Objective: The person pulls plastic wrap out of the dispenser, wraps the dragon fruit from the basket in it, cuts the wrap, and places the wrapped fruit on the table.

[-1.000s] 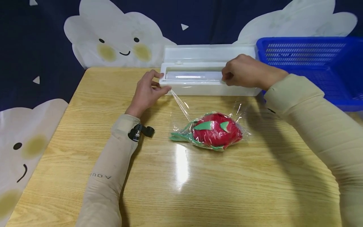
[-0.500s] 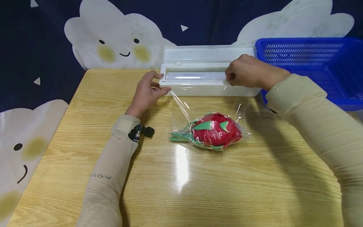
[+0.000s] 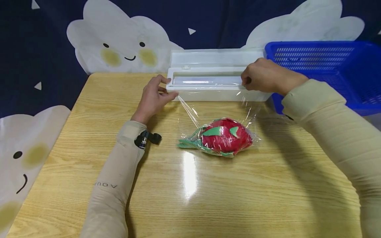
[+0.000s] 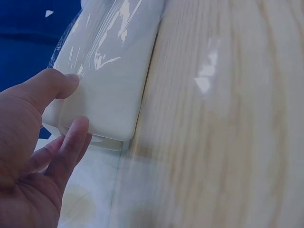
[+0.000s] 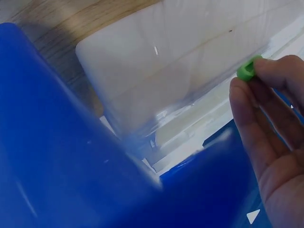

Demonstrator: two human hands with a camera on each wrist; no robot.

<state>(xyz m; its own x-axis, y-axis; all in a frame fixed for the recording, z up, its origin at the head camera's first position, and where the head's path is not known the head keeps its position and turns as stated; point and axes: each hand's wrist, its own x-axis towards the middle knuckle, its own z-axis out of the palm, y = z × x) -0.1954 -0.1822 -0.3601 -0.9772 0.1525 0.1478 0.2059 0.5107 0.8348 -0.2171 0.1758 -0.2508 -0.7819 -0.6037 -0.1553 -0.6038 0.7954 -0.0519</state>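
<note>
Dispenser (image 3: 215,86) sits at the table's (image 3: 253,185) far edge; left hand (image 3: 153,97) grips its left end, right hand (image 3: 263,77) pinches the green slider (image 5: 247,70), now further right. Wrapped fruit (image 3: 223,137) lies near, open tabletop in front.

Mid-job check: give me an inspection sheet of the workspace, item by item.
Surface: wooden table, glossy, glare patch.
Job's things: white film dispenser, lid open; cling film runs from it over a red and green toy fruit.
Clutter: nothing seen.
Grippers: left hand grips the dispenser's left end; right hand pinches a small green slider at its right end.
Cables: nothing seen; a black wrist camera on the left sleeve.
Surroundings: blue basket, cloud-print backdrop.
</note>
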